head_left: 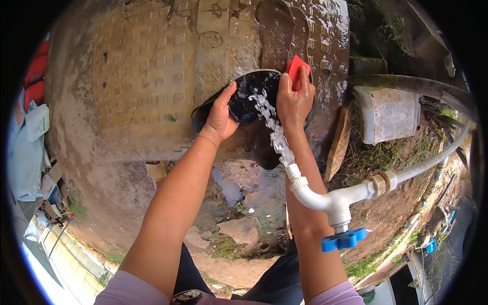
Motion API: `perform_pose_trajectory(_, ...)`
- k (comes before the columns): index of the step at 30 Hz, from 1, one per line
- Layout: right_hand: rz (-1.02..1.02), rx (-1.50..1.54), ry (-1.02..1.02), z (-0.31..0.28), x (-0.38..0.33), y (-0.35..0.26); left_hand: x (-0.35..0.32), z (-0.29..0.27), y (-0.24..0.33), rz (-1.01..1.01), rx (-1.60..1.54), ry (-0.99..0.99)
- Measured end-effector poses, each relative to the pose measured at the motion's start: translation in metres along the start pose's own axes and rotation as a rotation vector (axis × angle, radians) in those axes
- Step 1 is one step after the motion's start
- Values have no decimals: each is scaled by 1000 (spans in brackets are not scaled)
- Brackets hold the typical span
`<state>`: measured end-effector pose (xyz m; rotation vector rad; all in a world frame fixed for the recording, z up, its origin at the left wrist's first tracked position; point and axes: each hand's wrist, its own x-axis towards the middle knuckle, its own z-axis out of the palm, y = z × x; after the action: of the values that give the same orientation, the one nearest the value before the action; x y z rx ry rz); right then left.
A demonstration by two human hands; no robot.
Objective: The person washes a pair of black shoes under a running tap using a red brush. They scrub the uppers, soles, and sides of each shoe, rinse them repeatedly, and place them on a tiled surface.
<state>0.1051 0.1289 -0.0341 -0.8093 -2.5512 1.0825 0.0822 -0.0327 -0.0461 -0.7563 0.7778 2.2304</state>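
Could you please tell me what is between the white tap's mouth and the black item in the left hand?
In the head view, a stream of water runs from the white tap to the black item.

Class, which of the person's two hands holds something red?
The right hand, which grips a small red object; the left hand instead holds the black container.

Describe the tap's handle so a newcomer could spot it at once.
Follow the white pipe from the right edge to the tap overlapping the right forearm. Lowest on it sits the handle: lobed and bright blue, unlike the pale fittings above.
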Motion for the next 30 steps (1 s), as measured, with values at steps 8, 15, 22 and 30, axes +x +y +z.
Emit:
perform_pose_trajectory(8, -4, 225, -136, -21, -43, 22, 16, -2, -2, -9, -24, 189)
perform_pose_trajectory(15, -221, 168, -135, -23, -29, 5, 27, -6, -14, 114, 159, 350)
perform_pose_trajectory(22, -282, 154, -66, -10, -30, 0, 24, 5, -13, 121, 237, 450)
perform_pose_trajectory(30, -40, 92, -161, -22, -47, 23, 25, 3, -9, 84, 302, 440)
